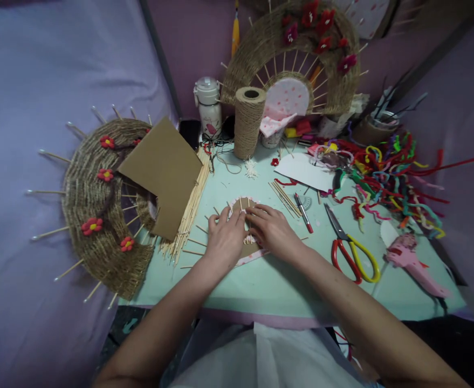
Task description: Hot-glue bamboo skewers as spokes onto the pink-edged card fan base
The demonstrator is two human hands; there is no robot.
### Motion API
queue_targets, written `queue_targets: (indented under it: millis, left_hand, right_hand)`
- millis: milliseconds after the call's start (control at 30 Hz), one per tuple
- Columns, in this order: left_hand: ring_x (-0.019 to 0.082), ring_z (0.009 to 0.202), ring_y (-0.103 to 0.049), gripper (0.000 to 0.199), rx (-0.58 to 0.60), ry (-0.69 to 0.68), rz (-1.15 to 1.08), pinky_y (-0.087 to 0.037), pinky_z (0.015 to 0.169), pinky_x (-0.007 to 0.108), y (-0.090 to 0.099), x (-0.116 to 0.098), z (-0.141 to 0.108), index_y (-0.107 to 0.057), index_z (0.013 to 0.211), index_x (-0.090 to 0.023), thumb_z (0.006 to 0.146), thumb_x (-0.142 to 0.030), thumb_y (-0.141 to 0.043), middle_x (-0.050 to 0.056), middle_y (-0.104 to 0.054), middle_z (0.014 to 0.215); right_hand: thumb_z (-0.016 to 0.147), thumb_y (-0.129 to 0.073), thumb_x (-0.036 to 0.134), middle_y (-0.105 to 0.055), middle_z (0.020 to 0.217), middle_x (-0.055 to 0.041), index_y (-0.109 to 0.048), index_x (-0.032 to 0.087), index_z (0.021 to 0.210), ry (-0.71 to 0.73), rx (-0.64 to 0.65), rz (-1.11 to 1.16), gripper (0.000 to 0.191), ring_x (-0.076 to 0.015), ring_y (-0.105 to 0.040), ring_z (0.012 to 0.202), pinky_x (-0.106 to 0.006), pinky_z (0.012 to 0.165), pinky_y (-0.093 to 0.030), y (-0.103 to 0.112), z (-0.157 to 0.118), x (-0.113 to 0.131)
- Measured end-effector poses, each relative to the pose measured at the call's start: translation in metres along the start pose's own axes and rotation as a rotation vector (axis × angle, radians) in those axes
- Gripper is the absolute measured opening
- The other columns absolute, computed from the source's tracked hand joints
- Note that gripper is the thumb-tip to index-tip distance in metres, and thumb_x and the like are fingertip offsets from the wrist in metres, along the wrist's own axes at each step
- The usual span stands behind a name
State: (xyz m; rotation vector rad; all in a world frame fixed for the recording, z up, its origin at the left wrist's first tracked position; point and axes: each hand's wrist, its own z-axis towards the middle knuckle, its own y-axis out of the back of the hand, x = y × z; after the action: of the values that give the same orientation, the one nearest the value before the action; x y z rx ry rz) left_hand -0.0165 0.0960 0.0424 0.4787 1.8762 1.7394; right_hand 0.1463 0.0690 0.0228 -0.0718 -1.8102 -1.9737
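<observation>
In front of me on the table lies a half-round cardboard piece [249,249] with a pink-dotted edge. Thin wooden sticks [195,242] fan out from it, mostly to the left. My left hand [225,235] rests over its left part, fingers bent and pressed onto it. From the other side my right hand [275,230] grips the piece, its fingertips almost meeting those of the left near the middle. Whatever lies directly beneath the fingertips is hidden. A few loose sticks [285,198] and a red-and-silver marker [303,212] lie just beyond my right hand.
Scissors [347,245] and a pink glue gun [417,264] lie at right, below tangled pipe cleaners [382,172]. A twine spool [248,124] and a bottle [208,108] stand behind. At left are folded cardboard [166,167], a stick bundle [188,215] and a woven twine fan [87,199].
</observation>
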Motion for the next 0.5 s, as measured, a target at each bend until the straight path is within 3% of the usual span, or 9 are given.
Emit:
queue_targets:
  millis: [500]
  left_hand:
    - [0.030, 0.136, -0.039, 0.036, 0.026, -0.016, -0.037, -0.035, 0.101, 0.050, 0.0016, 0.0022, 0.0029, -0.054, 0.134, -0.018, 0.100, -0.024, -0.045, 0.010, -0.052, 0.147]
  right_hand:
    - [0.094, -0.057, 0.022, -0.063, 0.135, -0.0093, -0.067, 0.021, 0.110, -0.014, -0.035, -0.017, 0.019, -0.0313, -0.047, 0.131, -0.046, 0.101, -0.040, 0.0039, -0.0047, 0.0013]
